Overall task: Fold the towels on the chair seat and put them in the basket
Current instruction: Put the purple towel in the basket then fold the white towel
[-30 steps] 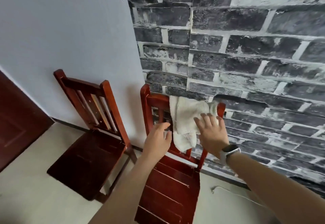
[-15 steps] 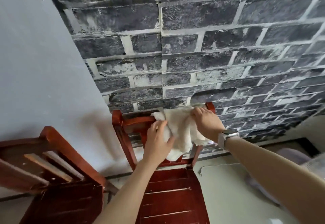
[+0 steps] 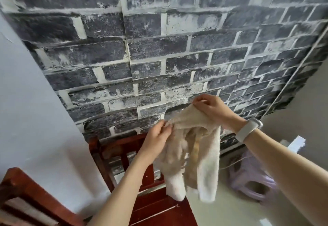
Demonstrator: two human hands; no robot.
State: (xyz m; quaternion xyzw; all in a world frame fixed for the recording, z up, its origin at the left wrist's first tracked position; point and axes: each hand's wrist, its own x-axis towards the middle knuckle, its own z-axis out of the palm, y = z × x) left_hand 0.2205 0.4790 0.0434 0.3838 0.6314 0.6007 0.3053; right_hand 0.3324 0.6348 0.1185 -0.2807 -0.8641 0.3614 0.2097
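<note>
Dark painted brick is filling the wall (image 3: 159, 52) ahead of us. We are holding a cream towel (image 3: 193, 156) in the air above the red chair (image 3: 113, 156), our left hand (image 3: 157, 137) pinching one top edge, our right hand (image 3: 213, 110) pinching the other, cloth hanging crumpled between them.

Both bare forearms are reaching up and forward, the left from the lower middle, the right from the lower right edge. The left hand (image 3: 157, 136) is pinching shut with fingertips gathered, knuckles toward the camera. The right hand (image 3: 212, 108) is sitting higher and farther out, thumb and fingers pinched together, wrist bent and carrying a pale band (image 3: 248, 130).
</note>
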